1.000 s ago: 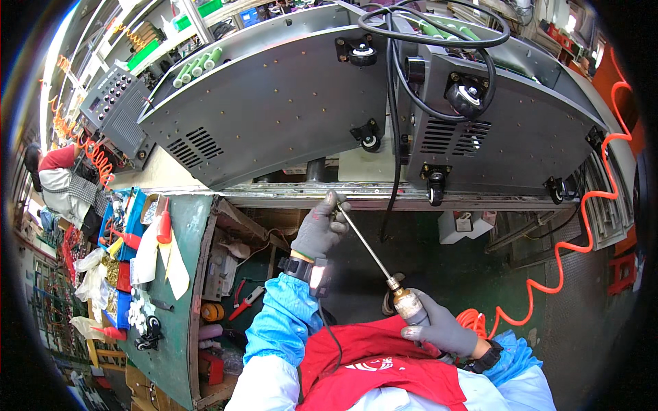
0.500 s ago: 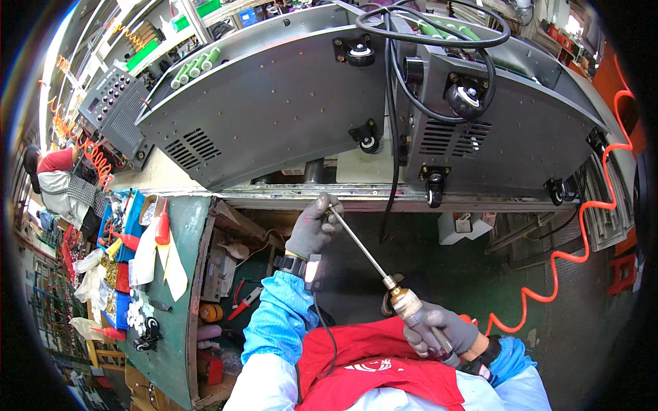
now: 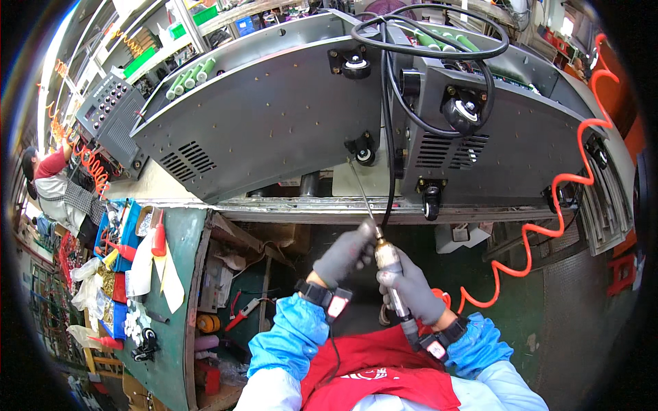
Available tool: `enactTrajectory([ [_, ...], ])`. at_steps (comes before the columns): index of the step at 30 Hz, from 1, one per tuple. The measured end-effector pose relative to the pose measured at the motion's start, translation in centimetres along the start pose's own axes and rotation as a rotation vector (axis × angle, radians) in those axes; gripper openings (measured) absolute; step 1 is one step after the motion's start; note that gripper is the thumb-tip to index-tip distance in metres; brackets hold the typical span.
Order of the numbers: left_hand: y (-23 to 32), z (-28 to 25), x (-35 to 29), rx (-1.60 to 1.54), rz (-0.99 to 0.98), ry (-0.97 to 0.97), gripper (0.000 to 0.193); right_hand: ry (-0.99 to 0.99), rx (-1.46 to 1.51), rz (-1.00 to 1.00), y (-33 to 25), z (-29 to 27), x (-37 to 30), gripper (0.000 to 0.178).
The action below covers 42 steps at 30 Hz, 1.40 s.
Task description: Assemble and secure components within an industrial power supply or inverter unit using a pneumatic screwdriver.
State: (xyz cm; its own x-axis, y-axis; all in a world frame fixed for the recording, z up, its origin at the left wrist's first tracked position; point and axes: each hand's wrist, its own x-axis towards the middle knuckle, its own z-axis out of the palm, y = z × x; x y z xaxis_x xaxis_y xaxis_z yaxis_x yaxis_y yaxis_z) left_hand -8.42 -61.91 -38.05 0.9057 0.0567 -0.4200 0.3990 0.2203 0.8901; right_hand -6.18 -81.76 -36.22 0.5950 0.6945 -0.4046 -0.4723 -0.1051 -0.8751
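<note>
The right hand (image 3: 415, 291) wraps the driver (image 3: 388, 259), its shaft running forward past the bench edge (image 3: 308, 207), tip appearing beside a caster (image 3: 363, 152). Just left, the left hand (image 3: 345, 256) curls near the shaft's base — whether it grips, I cannot tell. Right of the grip lies open floor (image 3: 517, 291), bounded by an orange hose (image 3: 526, 241). Unlike earlier, the left hand is off the shaft's tip — and the driver sits farther forward.

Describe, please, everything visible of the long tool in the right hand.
The tool has a long, thin metallic shaft, a brassy collar and a greyish body. It slants, tip forward and left, appearing near a black caster. The gloved right hand grips the body; the left hand is near the collar, contact unclear.
</note>
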Motion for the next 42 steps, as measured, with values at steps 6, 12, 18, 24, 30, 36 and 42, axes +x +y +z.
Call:
enactTrajectory([
  [6,-0.9,0.7,0.6,0.059,0.095,-0.049,0.039,0.045,-0.007,-0.025,-1.3,0.3,2.2,0.07],
  [12,-1.0,0.5,1.4,0.017,0.132,0.009,0.037,0.04,0.007,-0.027,-1.7,0.5,3.5,0.066],
  [18,0.8,0.8,0.3,0.054,0.099,0.04,0.045,0.036,0.021,-0.016,-1.9,0.8,3.7,0.067],
  [24,-0.4,1.1,0.3,-0.002,0.123,0.059,0.047,0.061,0.038,-0.01,-2.0,1.6,3.4,0.069],
  [30,-0.3,1.5,0.8,-0.088,0.167,0.078,0.04,0.101,0.024,-0.04,-2.5,1.9,3.1,0.067],
  [36,-0.1,0.4,0.4,-0.164,0.19,0.08,0.034,0.06,-0.034,-0.034,-3.6,3.1,3.8,0.057],
  [42,1.3,2.1,0.7,-0.168,0.331,0.109,0.029,0.044,0.092,-0.025,-5.4,3.8,2.0,0.025],
])
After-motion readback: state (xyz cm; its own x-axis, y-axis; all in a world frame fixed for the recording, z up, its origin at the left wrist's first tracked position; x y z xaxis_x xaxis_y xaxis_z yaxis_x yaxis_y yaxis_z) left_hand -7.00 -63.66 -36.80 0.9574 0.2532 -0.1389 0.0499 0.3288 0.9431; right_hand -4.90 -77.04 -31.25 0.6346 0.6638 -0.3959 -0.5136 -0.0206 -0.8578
